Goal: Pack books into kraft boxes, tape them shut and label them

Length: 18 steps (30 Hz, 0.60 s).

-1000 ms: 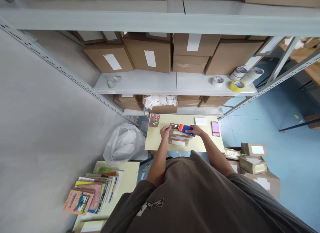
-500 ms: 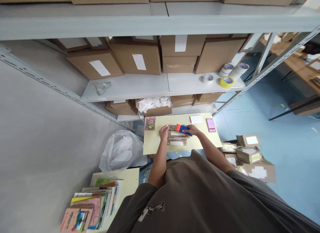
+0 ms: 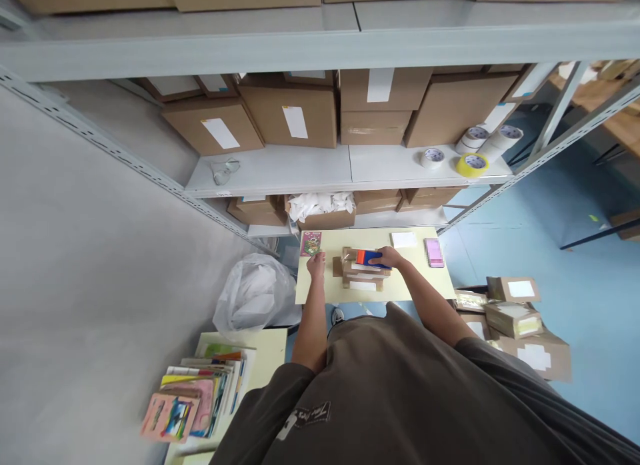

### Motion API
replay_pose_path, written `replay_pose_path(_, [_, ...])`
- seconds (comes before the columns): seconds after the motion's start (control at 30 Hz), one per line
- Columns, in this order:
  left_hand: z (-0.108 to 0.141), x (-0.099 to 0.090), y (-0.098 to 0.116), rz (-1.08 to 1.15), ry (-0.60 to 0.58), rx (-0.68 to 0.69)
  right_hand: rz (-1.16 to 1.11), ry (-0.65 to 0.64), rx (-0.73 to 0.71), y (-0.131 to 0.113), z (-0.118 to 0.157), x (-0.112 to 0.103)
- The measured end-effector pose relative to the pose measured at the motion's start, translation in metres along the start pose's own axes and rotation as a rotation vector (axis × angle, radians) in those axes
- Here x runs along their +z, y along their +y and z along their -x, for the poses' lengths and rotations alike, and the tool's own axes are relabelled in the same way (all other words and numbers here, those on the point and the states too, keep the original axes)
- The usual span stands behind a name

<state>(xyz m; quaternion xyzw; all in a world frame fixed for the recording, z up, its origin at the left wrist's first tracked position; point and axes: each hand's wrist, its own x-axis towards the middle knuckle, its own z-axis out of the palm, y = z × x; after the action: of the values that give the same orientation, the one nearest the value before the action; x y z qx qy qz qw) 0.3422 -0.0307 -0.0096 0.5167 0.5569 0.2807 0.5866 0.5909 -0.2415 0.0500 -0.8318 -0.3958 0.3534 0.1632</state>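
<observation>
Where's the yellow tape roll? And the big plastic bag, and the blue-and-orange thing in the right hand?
Yellow tape roll (image 3: 467, 171): head view, on its yellow side.
Plastic bag (image 3: 255, 293): head view, middle of its bulging side.
Blue-and-orange thing (image 3: 367, 257): head view, blue part beside the orange end.

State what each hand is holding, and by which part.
The right hand holds the blue-and-orange tool by its blue part. Whether the left hand, near the pink booklet, holds anything cannot be told.
</observation>
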Motion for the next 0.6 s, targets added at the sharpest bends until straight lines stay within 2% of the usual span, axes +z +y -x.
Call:
replay_pose_path(0.17, [0.026,0.034,-0.007,-0.153,-0.188,-0.011,-0.089,0.010,-0.014,0.011,0.018,-0.002])
replay_pose_path(0.3, [0.030,0.041,-0.013,-0.262,-0.180,0.032,-0.154,0.038,-0.021,0.017,0.033,-0.005])
replay_pose_path(0.37, [0.026,0.041,-0.011,-0.288,-0.186,-0.013,-0.171,0.036,-0.023,0.017,0.036,-0.006])
replay_pose_path(0.5, [0.023,0.049,-0.001,-0.280,-0.313,-0.228,-0.195,0.039,-0.038,0.017,0.038,-0.004])
replay_pose_path(0.53, [0.023,0.053,0.001,-0.279,-0.323,-0.253,-0.202,0.040,-0.039,0.017,0.038,-0.003])
replay_pose_path(0.6, [0.025,0.057,0.004,-0.277,-0.303,-0.217,-0.207,0.039,-0.039,0.018,0.039,-0.003])
